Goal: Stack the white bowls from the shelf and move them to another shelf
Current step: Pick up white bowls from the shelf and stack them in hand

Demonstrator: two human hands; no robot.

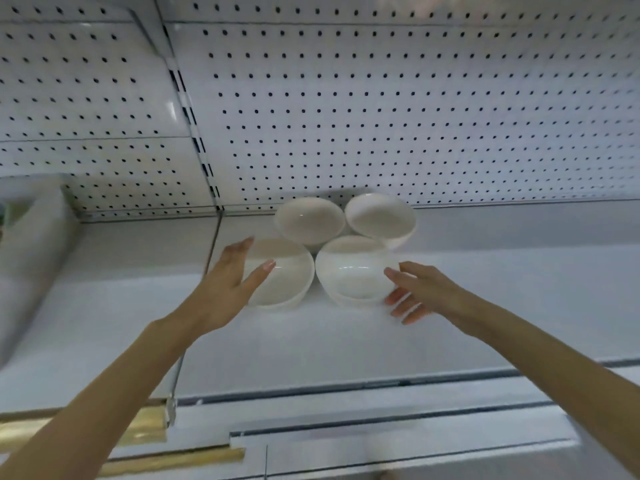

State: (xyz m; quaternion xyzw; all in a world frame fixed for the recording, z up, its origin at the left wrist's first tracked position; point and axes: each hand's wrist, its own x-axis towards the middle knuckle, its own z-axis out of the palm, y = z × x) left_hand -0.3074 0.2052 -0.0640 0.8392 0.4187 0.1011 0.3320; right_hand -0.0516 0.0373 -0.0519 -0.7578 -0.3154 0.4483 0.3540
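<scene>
Four glossy white round bowls sit on a flat white metal shelf (485,289), clustered two by two, their rims near or touching one another. Two hands are in view, both bare-armed.

The left-hand grip (228,289) is spread, fingers straight, thumb apart and pinching nothing. Just right of it is the front-left bowl (287,278). The thumb tip overlaps that bowl's side and the fingertips reach its left rim, but I cannot tell if they touch.

The right-hand grip (426,292) is also spread, with its fingers loosely fanned and slightly bent, closed on nothing. Just left of it is the front-right bowl (349,268). The upper fingertips sit at the bowl's right wall and the lower ones near its base; contact is unclear. A second rim seems to show under this bowl, though it is too blurred to count as another.

Beyond both grips, further back on the shelf, are the back-left bowl (310,220) and the back-right bowl (381,216), both upright and each partly hidden behind the front pair.

Behind the bowls stands one white perforated back panel (381,116), with a slotted upright (194,129) left of centre. Below the left forearm is a gold-coloured strip (145,427). Below the wrists, white shelf edging has dark rails (381,386).
</scene>
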